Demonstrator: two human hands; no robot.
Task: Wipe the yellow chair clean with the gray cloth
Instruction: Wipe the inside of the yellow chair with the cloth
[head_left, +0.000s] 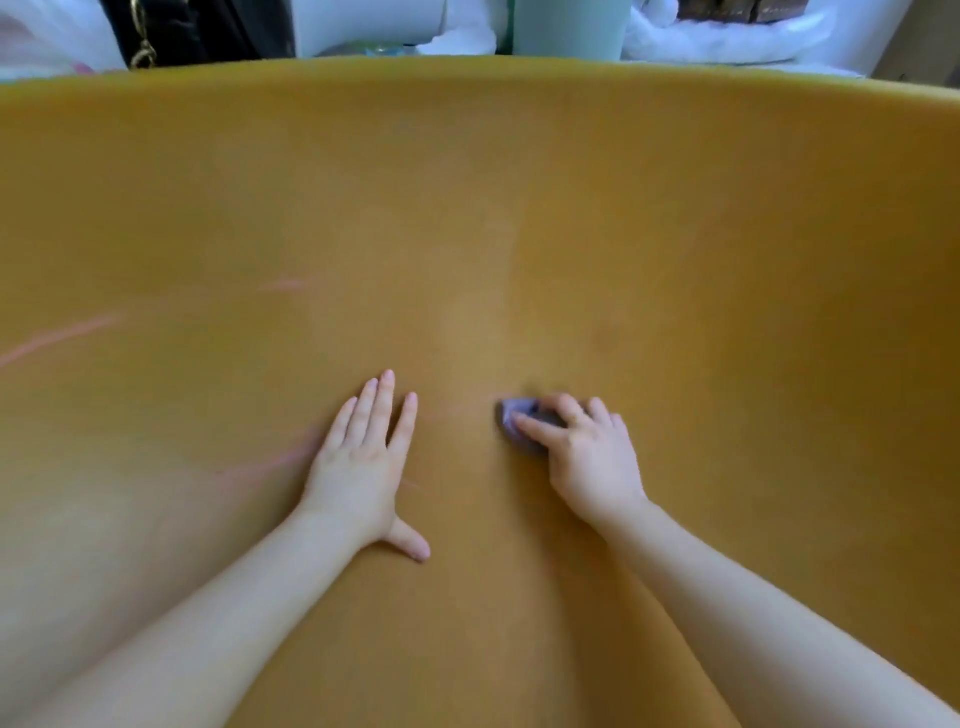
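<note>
Yellow chair (519, 234) surface filling the frame, left hand (363, 462) flat at lower centre with fingers (379, 400) straight, right hand (587, 457) just right of it pressing a small bunched gray cloth (514, 421), faint pink streaks (62, 335) at left, pale green cylinder (569, 26) top centre

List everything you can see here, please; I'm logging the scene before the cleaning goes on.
chair: one, yellow, fills nearly the whole view.
cloth: one, gray, bunched on the chair surface under the right hand.
pink marks: several faint streaks, on the left of the chair.
tube: one, pale green, upright behind the chair's top edge.
white stuff: blurred, behind the chair at top right.
left hand: flat on the chair, fingers straight.
right hand: fingers curled on the cloth.
</note>
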